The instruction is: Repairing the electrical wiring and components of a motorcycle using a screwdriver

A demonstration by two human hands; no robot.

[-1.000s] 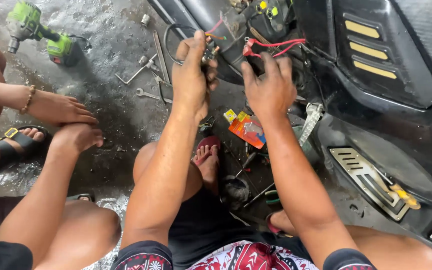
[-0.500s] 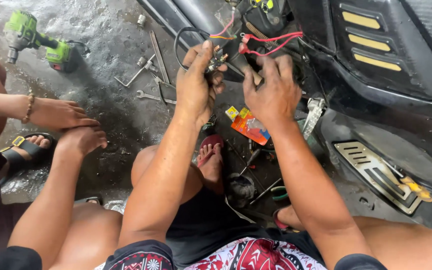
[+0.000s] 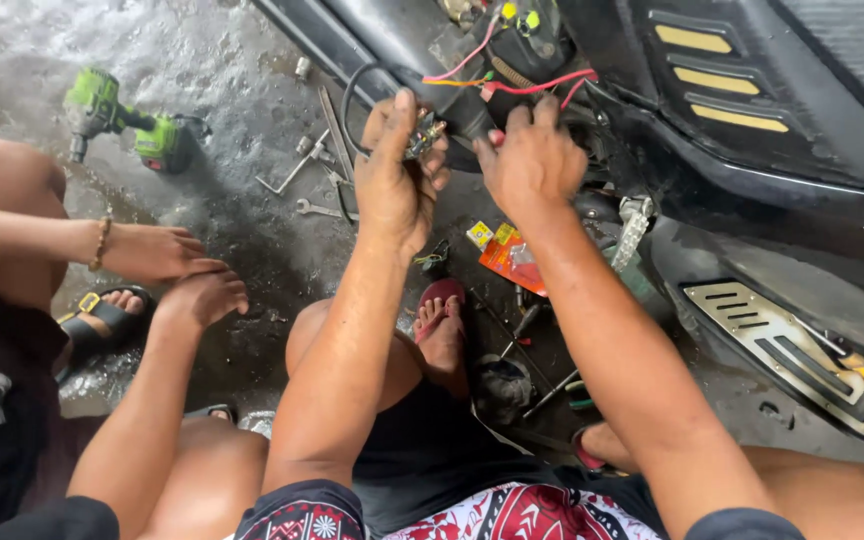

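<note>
Far left on the wet concrete, a green drill (image 3: 117, 118) lies unused. A co-worker's two hands (image 3: 177, 270) rest idle just above a sandalled foot. Loose wrenches (image 3: 317, 170) lie scattered on the floor by the scooter (image 3: 752, 110). Left hand (image 3: 397, 175) is closed around a small connector (image 3: 424, 133), pinched between thumb and fingers, wires running up from it. Connector looks small, metallic and multi-pin, greasy; detail too small to tell more. Right hand (image 3: 537, 160) is curled, fingers on the red wire (image 3: 542, 87) near the opened body panel; firm grip or just touch, cannot tell. Wiring is exposed and loose, so the work looks mid-way: panel open, connector in hand, nothing refitted yet. Orange packet (image 3: 512, 258) lies below on the floor.
</note>
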